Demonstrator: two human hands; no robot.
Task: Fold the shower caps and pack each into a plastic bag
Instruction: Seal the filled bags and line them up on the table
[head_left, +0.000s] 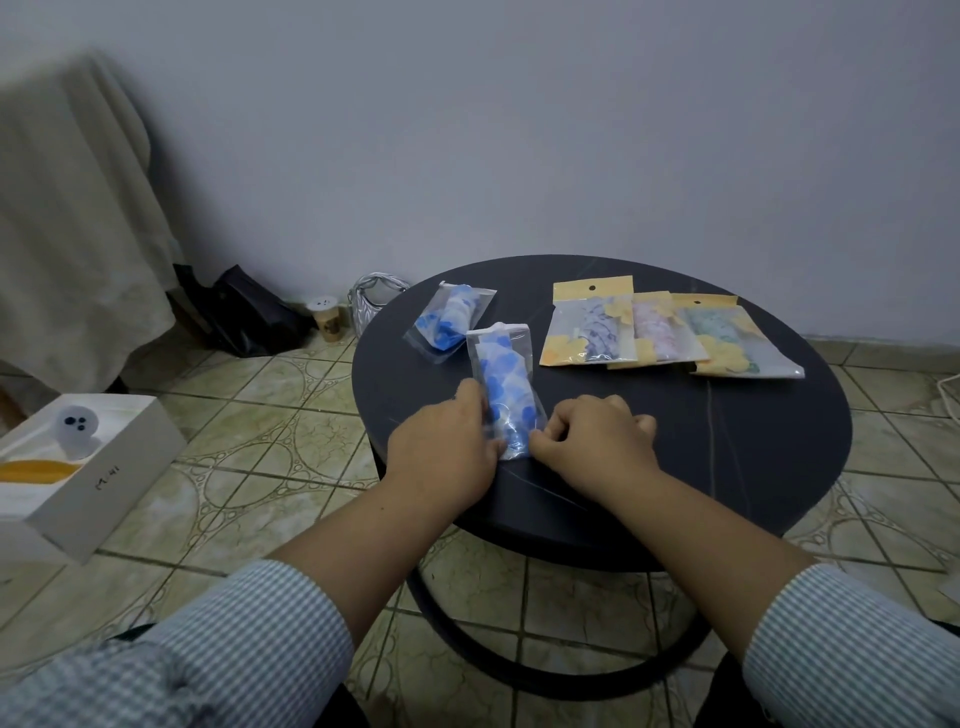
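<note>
A clear plastic bag holding a folded blue-and-white shower cap (505, 382) lies on the round dark table (727, 441), its near end between my hands. My left hand (447, 447) holds the bag's left side near that end. My right hand (592, 441), fingers curled, pinches the near right corner. A second clear bag with a blue cap (451, 321) lies behind it to the left. Three yellow-trimmed packets (670, 332) with folded caps overlap at the back right.
A white open box (78, 467) with a small white figure sits on the tiled floor at left. A black bag (249, 312), a cup (326, 318) and a silver bag (371, 301) stand by the wall. A draped cloth (67, 218) hangs at far left.
</note>
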